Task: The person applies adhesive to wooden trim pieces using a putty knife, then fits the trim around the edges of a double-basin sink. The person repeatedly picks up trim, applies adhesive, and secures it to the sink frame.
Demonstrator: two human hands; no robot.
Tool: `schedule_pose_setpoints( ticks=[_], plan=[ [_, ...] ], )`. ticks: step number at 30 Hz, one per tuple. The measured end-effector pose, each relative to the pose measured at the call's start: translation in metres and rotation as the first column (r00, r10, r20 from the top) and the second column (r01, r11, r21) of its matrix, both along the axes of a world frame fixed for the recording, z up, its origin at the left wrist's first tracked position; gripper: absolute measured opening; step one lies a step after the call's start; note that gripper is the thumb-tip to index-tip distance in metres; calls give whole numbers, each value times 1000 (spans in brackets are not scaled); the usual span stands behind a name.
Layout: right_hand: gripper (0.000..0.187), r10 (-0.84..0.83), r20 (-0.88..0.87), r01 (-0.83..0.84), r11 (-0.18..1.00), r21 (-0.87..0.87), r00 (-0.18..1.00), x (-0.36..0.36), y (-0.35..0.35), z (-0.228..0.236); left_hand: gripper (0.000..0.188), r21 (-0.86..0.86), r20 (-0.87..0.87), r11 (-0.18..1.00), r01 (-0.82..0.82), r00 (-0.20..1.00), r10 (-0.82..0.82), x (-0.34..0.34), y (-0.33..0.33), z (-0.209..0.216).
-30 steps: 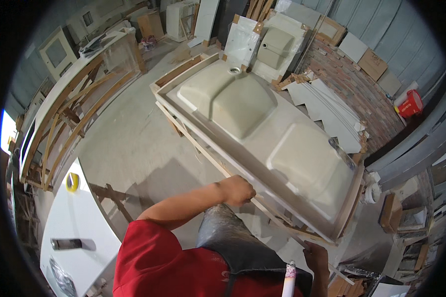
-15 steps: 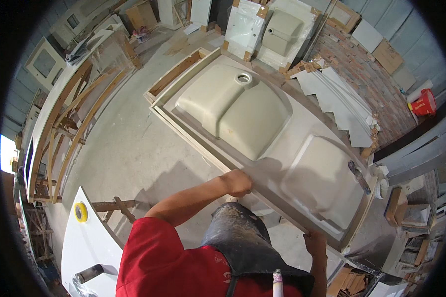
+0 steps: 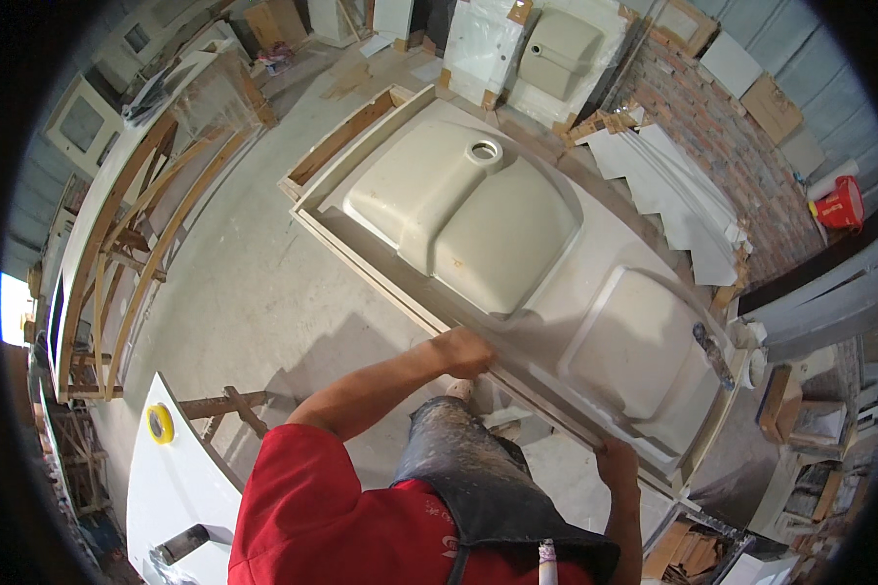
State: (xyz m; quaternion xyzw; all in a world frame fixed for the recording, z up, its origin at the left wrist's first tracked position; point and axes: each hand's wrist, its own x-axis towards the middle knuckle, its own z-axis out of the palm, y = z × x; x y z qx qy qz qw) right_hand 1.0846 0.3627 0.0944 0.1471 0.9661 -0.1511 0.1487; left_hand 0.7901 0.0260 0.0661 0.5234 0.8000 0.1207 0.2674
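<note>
A cream double sink top [image 3: 517, 234] lies underside up, its two basin bulges rising and a round drain hole showing in the larger one. Pale wooden strips form a frame [image 3: 380, 277] along its edges. On the near strip, about midway, my left hand [image 3: 468, 353] is closed over the wood. Farther right on that same strip, my right hand [image 3: 617, 462] is also closed around the edge, its fingertips partly hidden. A dark, stained cylindrical object [image 3: 714, 357] lies at the right end by the smaller bulge.
A white curved panel [image 3: 180, 478] at lower left bears a yellow tape roll [image 3: 160, 424] and a dark cylinder [image 3: 180, 544]. Curved wooden framing [image 3: 156, 234] stands at left. Wrapped sink tops [image 3: 556, 58] lean at the back. White sheets [image 3: 663, 180] and a red bucket [image 3: 837, 205] are at right.
Both hands keep their grip on the near strip, shifting only slightly. My legs have moved a little, and a shoe now shows below my left hand.
</note>
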Motion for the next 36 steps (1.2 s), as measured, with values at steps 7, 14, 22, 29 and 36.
schedule_pose_setpoints(
  ticks=[7, 14, 22, 29, 36],
  plan=[
    [17, -32, -28, 30, 998, -52, 999, -17, -11, 0, 18, 10, -3, 1000, -24, 1000, 24, -6, -6, 12],
    [13, -7, 74, 5, 1000, 23, 997, -24, -13, -8, 17, -24, -10, 1000, 2, 1000, -2, -13, -6, -7],
    [12, -37, 41, 36, 999, 17, 998, -20, -17, -25, 18, -144, -1, 990, -11, 1000, 11, -14, -11, -5],
    [18, -51, 1, 51, 994, -92, 999, -14, -22, -30, 18, 45, 145, 993, -109, 984, 102, -22, -14, -29],
    [20, -99, 18, 99, 995, -22, 995, -16, -35, -53, 31, -111, 165, 979, -170, 968, 187, -13, -13, 19]
  ],
)
